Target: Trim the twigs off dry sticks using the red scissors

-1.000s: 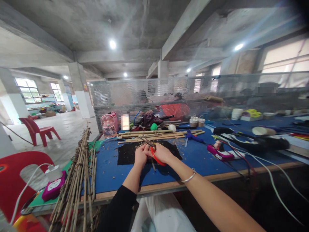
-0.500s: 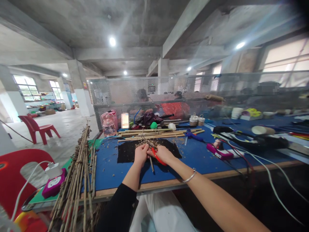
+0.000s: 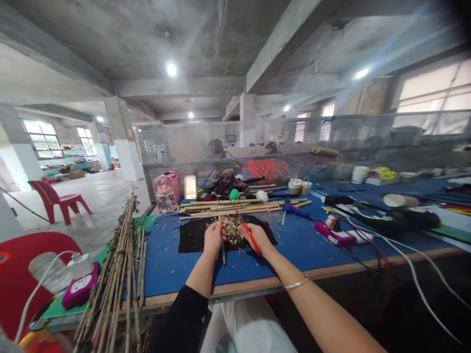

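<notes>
My left hand [image 3: 214, 238] is closed around a thin dry stick [image 3: 223, 255], whose lower end sticks out below the fingers. Red-handled scissors [image 3: 252, 239] are gripped in my right hand [image 3: 260, 236], a little to the right; their blades point away from me and are hard to make out. Between and beyond the hands lies a heap of pale plant clippings [image 3: 231, 230] on a black cloth [image 3: 191, 237]. The cloth is spread on the blue tabletop [image 3: 165, 272].
Long bundled stalks [image 3: 117, 264] lean over the table's left end. Pale sticks [image 3: 243, 208] lie behind the cloth. A blue glue gun [image 3: 296, 208] and a purple power strip [image 3: 336, 234] with cables are to the right. A mesh partition [image 3: 165, 142] stands at the back.
My hands have moved apart: the right one, with the scissors, has shifted right, and the left one slightly left with the stick. The clipping heap between them is now more exposed.
</notes>
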Available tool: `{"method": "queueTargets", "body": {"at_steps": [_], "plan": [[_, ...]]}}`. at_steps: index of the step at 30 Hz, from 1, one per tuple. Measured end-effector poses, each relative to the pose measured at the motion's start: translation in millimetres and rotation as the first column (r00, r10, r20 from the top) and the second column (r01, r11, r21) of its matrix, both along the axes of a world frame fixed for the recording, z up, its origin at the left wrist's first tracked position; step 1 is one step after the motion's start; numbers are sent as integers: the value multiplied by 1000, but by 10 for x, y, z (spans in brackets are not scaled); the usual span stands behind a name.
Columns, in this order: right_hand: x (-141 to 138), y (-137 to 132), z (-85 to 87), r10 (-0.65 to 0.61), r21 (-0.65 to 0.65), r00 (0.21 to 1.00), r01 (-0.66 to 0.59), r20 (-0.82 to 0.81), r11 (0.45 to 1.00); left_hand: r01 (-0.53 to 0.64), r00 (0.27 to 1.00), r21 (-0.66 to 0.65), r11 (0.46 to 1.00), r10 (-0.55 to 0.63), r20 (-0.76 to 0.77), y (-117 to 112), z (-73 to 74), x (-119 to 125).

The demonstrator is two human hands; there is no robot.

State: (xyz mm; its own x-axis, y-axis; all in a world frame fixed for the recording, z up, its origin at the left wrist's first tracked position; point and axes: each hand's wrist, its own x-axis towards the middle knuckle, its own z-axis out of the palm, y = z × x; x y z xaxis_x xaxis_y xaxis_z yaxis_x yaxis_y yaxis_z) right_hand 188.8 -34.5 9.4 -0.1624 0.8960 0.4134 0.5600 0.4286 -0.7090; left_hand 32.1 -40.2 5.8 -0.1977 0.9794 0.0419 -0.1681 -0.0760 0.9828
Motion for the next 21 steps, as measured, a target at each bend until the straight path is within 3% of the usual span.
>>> {"method": "queueTargets", "body": {"at_steps": [8,12,15,21], "plan": [[8,-2,-129,-47,-64,986,37,-161,997,92,995,121,988,-94,13,28,-74,15],[-43,-83,-124,-74,-62,993,68,-97,996,145,986,56,988,-149,70,-13,-34,18],[-80,-157,-116,-123,-33,992,123,2,992,162,978,80,984,-170,118,-16,-29,19],[-118,-247,-76,-163,51,983,159,87,986,139,982,45,989,-144,121,-33,-22,40]]}}
